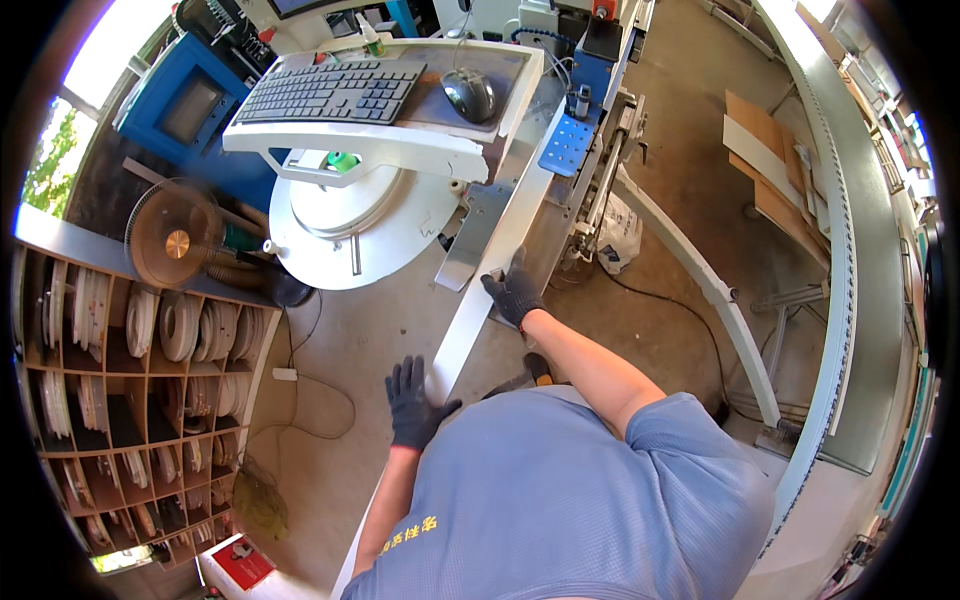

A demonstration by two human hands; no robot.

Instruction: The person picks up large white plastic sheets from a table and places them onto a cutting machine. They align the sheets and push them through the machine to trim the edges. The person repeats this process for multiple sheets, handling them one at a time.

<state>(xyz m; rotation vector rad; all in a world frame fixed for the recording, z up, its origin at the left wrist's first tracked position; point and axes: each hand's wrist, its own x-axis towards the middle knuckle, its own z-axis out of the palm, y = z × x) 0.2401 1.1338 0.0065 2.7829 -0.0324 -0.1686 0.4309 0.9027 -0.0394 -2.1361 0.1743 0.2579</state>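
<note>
A long white board [482,310] runs from beside my body up into the edge-banding machine. My left hand [415,408], in a dark glove, lies over the near part of the board at its left edge, fingers stretched out and thumb across it. Farther up, my right hand [515,290], also gloved, rests on the board's right edge with its fingers spread flat rather than wrapped round. Just beyond it, a grey metal plate [475,235] lies along the board's left side. A blue plate with holes [567,147] sits over the board's far end.
A keyboard [330,92] and mouse [468,95] stand on a shelf above a white round reel table [400,240]. At left are a fan [175,235] and a wooden rack [125,375] of edging rolls. A slanted metal support arm [690,255] stands at right; cables cross the floor.
</note>
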